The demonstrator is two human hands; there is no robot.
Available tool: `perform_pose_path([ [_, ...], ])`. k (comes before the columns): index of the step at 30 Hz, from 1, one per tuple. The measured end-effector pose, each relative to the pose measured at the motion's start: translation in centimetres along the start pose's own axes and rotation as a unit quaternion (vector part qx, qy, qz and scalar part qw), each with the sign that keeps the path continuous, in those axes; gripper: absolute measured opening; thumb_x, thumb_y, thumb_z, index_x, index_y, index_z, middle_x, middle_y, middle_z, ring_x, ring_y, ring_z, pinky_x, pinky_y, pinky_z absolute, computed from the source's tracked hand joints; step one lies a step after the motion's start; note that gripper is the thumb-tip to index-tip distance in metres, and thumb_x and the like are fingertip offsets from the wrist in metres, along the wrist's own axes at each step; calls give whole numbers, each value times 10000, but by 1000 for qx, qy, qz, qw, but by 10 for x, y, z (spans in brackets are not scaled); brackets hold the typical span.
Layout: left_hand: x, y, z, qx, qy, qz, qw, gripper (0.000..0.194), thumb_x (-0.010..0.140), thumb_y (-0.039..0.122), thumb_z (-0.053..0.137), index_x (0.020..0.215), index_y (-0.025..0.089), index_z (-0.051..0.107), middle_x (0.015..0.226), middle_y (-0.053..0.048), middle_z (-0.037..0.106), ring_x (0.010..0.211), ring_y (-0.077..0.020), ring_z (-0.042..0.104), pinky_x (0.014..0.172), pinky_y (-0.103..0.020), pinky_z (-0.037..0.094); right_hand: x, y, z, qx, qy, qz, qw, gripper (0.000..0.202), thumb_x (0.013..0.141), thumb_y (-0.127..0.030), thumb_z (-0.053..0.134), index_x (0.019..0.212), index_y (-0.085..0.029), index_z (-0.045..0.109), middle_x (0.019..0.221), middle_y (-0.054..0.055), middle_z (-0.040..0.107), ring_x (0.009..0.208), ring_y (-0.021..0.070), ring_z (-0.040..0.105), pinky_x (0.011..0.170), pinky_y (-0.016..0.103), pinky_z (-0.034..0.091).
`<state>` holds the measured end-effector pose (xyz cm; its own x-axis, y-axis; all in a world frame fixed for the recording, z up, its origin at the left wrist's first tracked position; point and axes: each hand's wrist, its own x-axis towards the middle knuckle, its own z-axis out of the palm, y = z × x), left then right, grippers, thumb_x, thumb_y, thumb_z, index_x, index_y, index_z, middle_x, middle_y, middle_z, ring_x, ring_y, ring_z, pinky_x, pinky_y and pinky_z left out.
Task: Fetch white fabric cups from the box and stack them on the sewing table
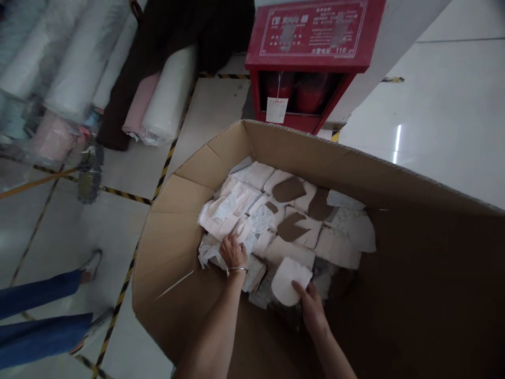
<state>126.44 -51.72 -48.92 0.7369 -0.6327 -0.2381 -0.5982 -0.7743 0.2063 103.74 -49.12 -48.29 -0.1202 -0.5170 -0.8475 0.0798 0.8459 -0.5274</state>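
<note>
Two bare arms with no sleeves, left hand [232,251] with a thin shiny silver bangle [238,270] round the wrist, right hand [313,308] plain, no rings or gloves showing on either hand

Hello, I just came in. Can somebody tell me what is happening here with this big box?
A person is reaching with both hands into a large cardboard box filled with cut fabric pieces. The left hand presses into the pile near the box wall. The right hand holds one rounded white piece. Fabric rolls lie on the floor behind, and another person's legs show at the left.
</note>
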Motion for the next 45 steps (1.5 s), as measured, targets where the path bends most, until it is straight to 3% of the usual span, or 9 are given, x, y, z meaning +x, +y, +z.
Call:
perform_pose_path([
  [6, 2, 5, 8, 17, 5, -24, 1000, 422, 843, 277, 572, 1227, 137, 467, 1214, -108, 519, 1137, -257, 484, 951, -461, 391, -6, -2, -5, -4, -9, 14, 1000, 216, 849, -234, 612, 1042, -141, 586, 998, 33, 630, 872, 165, 610, 804, 369, 506],
  [16, 22, -9, 6, -5, -71, 3, 997, 325, 883, 282, 536, 1177, 144, 521, 1141, -93, 575, 1021, -215, 570, 897, -442, 469, -12, 3, -8, -11, -26, 7, 1000, 191, 848, -278, 617, 982, -142, 614, 968, 29, 655, 862, 164, 623, 818, 374, 500],
  [21, -2, -6, -20, -38, -111, -6, 993, 283, 890, 283, 525, 1138, 147, 540, 1086, -86, 594, 964, -196, 587, 861, -414, 491, -29, -4, -5, -4, -37, 2, 999, 194, 845, -273, 623, 981, -135, 613, 970, 29, 652, 871, 166, 620, 818, 374, 500],
  [27, -50, 20, -50, -111, -189, -19, 975, 208, 871, 297, 556, 987, 126, 584, 964, -54, 616, 889, -174, 596, 821, -389, 495, -50, -24, -11, 1, -63, -9, 998, 227, 846, -303, 621, 995, -132, 607, 946, 33, 652, 827, 158, 625, 777, 361, 517],
  [31, -81, 37, -73, -202, -236, -29, 950, 176, 865, 286, 564, 933, 125, 586, 866, -26, 616, 794, -147, 596, 768, -353, 501, -68, -50, -31, -7, -70, -32, 997, 361, 776, -389, 673, 1027, -139, 605, 978, 57, 664, 848, 184, 634, 781, 380, 516],
  [35, -114, 48, -107, -326, -255, -27, 910, 153, 858, 258, 571, 922, 120, 585, 820, -11, 615, 746, -135, 596, 718, -321, 507, -103, -96, -55, -45, -101, -83, 990, 615, 618, -554, 717, 1073, -152, 617, 1007, 107, 679, 878, 282, 638, 740, 397, 524],
  [38, -138, 54, -133, -413, -240, -34, 878, 158, 840, 258, 581, 914, 118, 579, 816, -17, 627, 758, -143, 607, 724, -327, 509, -141, -140, -73, -113, -133, -141, 975, 615, 668, -597, 646, 1101, -161, 603, 985, 112, 680, 847, 301, 638, 673, 381, 528],
  [41, -162, 62, -152, -490, -203, -42, 847, 270, 788, 294, 601, 996, 130, 550, 921, -56, 658, 858, -180, 625, 779, -342, 507, -174, -182, -89, -214, -132, -227, 941, 523, 719, -577, 604, 1057, -179, 592, 920, 81, 667, 817, 271, 626, 646, 345, 514],
  [45, -192, 80, -165, -554, -155, -44, 817, 412, 716, 379, 624, 1048, 153, 530, 1057, -103, 657, 978, -236, 616, 840, -323, 487, -196, -214, -96, -352, -51, -366, 860, 402, 743, -543, 579, 933, -190, 556, 751, 56, 607, 690, 252, 575, 619, 367, 467],
])
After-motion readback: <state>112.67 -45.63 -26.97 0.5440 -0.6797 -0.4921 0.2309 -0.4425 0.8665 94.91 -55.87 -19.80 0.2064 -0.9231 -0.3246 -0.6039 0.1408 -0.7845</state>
